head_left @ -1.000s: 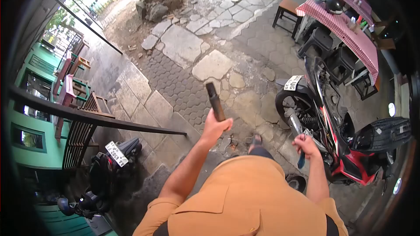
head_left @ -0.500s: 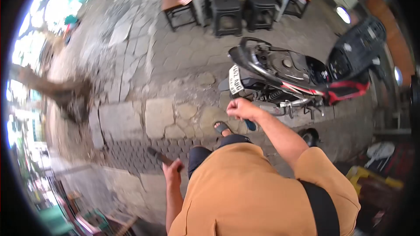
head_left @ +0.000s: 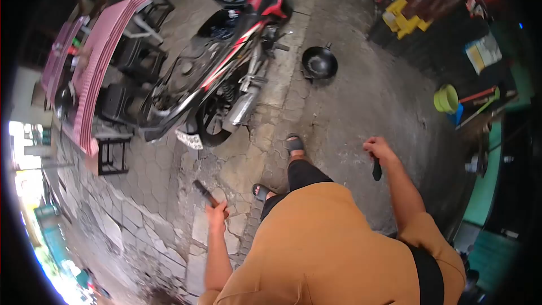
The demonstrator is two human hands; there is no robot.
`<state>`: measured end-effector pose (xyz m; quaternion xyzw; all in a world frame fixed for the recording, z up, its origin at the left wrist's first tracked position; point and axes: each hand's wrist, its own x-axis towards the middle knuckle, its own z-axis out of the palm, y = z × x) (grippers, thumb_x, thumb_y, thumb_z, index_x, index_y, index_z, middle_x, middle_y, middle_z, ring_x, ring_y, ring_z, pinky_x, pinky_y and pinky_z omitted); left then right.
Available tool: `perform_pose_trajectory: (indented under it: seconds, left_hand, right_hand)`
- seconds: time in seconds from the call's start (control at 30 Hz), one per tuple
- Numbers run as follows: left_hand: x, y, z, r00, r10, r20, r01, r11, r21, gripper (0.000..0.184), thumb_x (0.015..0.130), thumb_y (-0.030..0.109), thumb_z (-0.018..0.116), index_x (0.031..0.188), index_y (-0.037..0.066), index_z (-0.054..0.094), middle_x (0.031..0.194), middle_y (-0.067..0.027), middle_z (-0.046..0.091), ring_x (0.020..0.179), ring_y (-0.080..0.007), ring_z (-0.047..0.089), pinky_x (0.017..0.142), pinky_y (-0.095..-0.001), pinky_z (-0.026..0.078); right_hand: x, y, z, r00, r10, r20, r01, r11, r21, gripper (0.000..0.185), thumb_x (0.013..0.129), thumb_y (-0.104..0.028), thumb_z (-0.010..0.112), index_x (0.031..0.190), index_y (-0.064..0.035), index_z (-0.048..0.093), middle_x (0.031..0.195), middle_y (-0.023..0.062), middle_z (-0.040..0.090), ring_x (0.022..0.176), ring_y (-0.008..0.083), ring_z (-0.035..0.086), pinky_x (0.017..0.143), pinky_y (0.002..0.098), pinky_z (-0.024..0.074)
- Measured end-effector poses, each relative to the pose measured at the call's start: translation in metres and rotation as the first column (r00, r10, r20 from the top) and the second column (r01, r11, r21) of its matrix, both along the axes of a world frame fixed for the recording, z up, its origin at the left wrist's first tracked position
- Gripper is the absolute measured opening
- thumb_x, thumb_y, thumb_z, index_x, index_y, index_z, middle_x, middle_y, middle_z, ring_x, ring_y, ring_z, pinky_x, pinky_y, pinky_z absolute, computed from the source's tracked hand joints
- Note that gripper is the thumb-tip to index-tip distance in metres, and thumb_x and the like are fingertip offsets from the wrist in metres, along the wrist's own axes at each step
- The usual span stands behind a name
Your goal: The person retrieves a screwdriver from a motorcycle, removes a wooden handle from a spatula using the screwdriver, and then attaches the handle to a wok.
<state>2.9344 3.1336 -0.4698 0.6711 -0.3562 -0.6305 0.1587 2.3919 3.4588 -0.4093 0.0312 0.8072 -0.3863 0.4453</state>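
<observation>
My left hand [head_left: 217, 213] is closed around one end of a short stick-like tool [head_left: 203, 190], dark at its far end and brownish near my fingers; its exact kind is unclear. My right hand [head_left: 380, 149], out to the right over the paving, has its fingers closed on a small dark object [head_left: 376, 170] that hangs below them and widens at its lower end. I cannot make out what it is. Neither hand touches anything else. Ahead and left stands a red and black motorbike [head_left: 232, 51] with its seat raised.
A black wok [head_left: 320, 63] sits on the ground ahead. Tables with a red striped cloth [head_left: 104, 45] and black plastic stools [head_left: 120, 103] stand at left. On the right are a lime-green bucket [head_left: 446, 99] and a yellow item [head_left: 415, 8]. The paving is uneven stone.
My view has swung right, so the motorbike and tables now appear further left and the wok shows fully. My right arm has moved outward, away from the motorbike. Both hands keep their objects.
</observation>
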Motion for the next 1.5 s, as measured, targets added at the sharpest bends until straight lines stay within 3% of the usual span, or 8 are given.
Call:
perform_pose_trajectory:
  seconds: [0.13,0.33,0.63,0.83,1.03,1.1,1.17,1.5]
  left_hand:
    - [-0.152,-0.015,0.008,0.968,-0.242,-0.064,0.242,0.970,-0.004,0.026,0.085,0.011,0.076,0.096,0.010,0.053,0.081,-0.0016,0.058,0.067,-0.0144,0.059,0.053,-0.0298,0.051]
    - [-0.340,0.012,-0.012,0.950,-0.300,-0.084,0.306,0.950,0.062,0.024,0.087,0.014,0.075,0.093,0.011,0.053,0.079,-0.0011,0.059,0.068,-0.0149,0.060,0.054,-0.0299,0.052]
    - [-0.476,0.039,0.015,0.945,-0.240,-0.221,0.281,0.943,0.177,0.021,0.089,0.013,0.073,0.089,0.012,0.053,0.082,-0.0016,0.059,0.072,-0.0167,0.062,0.057,-0.0316,0.055]
    - [-0.488,-0.012,-0.044,0.992,-0.127,0.023,0.120,0.973,0.196,0.024,0.087,0.012,0.075,0.095,0.011,0.052,0.081,-0.0010,0.059,0.068,-0.0149,0.058,0.056,-0.0307,0.050]
    - [-0.477,-0.047,-0.104,0.918,-0.231,0.322,0.132,0.944,0.301,0.026,0.088,0.015,0.073,0.099,0.009,0.050,0.082,-0.0037,0.058,0.066,-0.0161,0.057,0.055,-0.0340,0.050]
    - [-0.469,-0.040,-0.106,0.959,-0.085,0.271,-0.026,0.925,0.379,0.028,0.088,0.013,0.074,0.101,0.010,0.049,0.083,-0.0043,0.058,0.068,-0.0187,0.060,0.056,-0.0358,0.052]
    - [-0.464,-0.032,-0.110,0.883,-0.197,0.426,0.026,0.927,0.373,0.026,0.087,0.010,0.074,0.096,0.011,0.050,0.079,-0.0025,0.059,0.064,-0.0132,0.060,0.050,-0.0278,0.049]
    - [-0.467,0.057,-0.178,0.864,0.092,0.496,-0.341,0.831,0.439,0.011,0.090,0.001,0.057,0.096,0.008,0.064,0.082,-0.0041,0.066,0.065,-0.0155,0.066,0.054,-0.0292,0.055]
  right_hand:
    - [-0.028,0.091,-0.012,0.912,-0.406,0.057,0.409,0.909,-0.084,0.012,0.089,-0.013,0.069,0.091,-0.0048,0.060,0.078,0.0074,0.063,0.054,0.0143,0.053,0.046,0.0306,0.0446]
    - [-0.093,0.146,-0.066,0.864,-0.471,0.176,0.474,0.880,0.030,0.008,0.088,-0.008,0.067,0.090,-0.0043,0.061,0.077,0.0065,0.062,0.054,0.0141,0.052,0.045,0.0314,0.0448]
    - [-0.284,0.086,-0.088,0.978,-0.199,0.054,0.192,0.974,0.120,0.007,0.083,-0.002,0.062,0.078,-0.0073,0.060,0.072,0.0039,0.060,0.055,0.0151,0.051,0.047,0.0325,0.0415]
    - [-0.394,-0.010,-0.159,0.995,-0.099,0.015,0.094,0.975,0.201,0.004,0.080,-0.006,0.066,0.078,-0.0047,0.063,0.069,0.0063,0.062,0.059,0.0194,0.058,0.052,0.0376,0.0450]
    - [-0.491,-0.083,-0.321,0.947,0.278,-0.159,-0.212,0.917,0.339,0.020,0.084,-0.018,0.062,0.091,-0.0007,0.071,0.093,0.0223,0.071,0.083,0.0377,0.069,0.074,0.0446,0.0537]
    - [-0.522,-0.105,-0.374,0.894,0.420,-0.157,-0.345,0.868,0.357,0.011,0.084,-0.017,0.068,0.085,-0.0056,0.068,0.064,0.0076,0.061,0.049,0.0182,0.055,0.047,0.0383,0.0455]
    - [-0.548,-0.125,-0.445,0.898,0.407,-0.165,-0.313,0.856,0.411,0.025,0.087,-0.020,0.057,0.092,0.0006,0.070,0.089,0.0244,0.069,0.086,0.0436,0.067,0.077,0.0490,0.0536]
    - [-0.620,-0.155,-0.758,0.969,0.220,0.108,-0.244,0.907,0.343,0.027,0.088,-0.027,0.065,0.071,-0.0060,0.064,0.060,0.0055,0.059,0.046,0.0176,0.053,0.044,0.0353,0.0419]
